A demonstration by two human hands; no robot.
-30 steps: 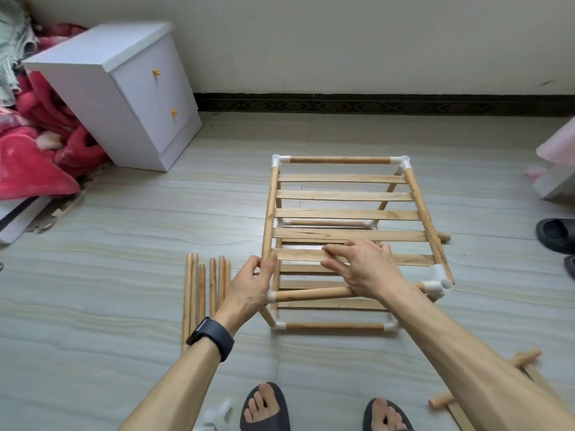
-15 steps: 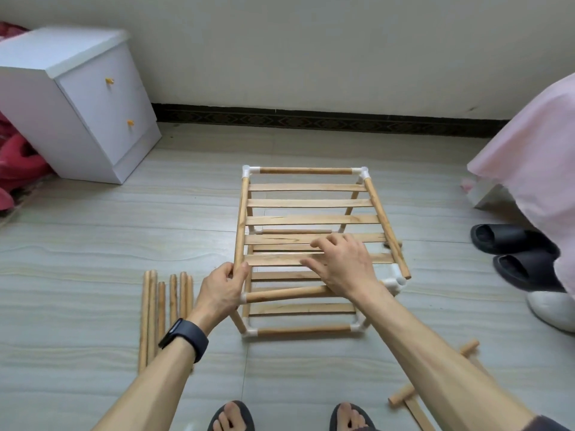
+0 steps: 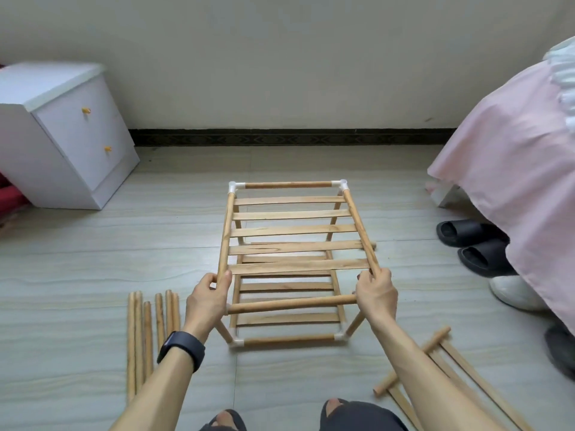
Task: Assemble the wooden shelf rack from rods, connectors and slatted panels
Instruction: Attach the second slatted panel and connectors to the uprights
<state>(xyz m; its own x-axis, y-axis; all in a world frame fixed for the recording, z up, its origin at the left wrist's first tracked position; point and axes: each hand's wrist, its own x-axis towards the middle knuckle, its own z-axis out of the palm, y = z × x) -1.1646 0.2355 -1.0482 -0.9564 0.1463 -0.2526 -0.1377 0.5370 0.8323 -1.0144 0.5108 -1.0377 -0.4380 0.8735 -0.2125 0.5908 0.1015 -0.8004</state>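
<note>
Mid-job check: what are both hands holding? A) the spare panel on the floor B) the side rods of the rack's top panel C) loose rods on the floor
B: the left hand grips the top panel's left side rod, the right hand its right side rod.

— How is the rack (image 3: 289, 339) found?
— It is stood on the floor, half built: rods are joined by white connectors (image 3: 232, 186), and a lower slatted panel (image 3: 286, 287) is fitted inside.
— And the upper slatted panel (image 3: 295, 231)?
— Its side rods are gripped at the near ends. Loose rods (image 3: 138, 337) are laid at the left, a spare panel (image 3: 437, 339) at the right.
</note>
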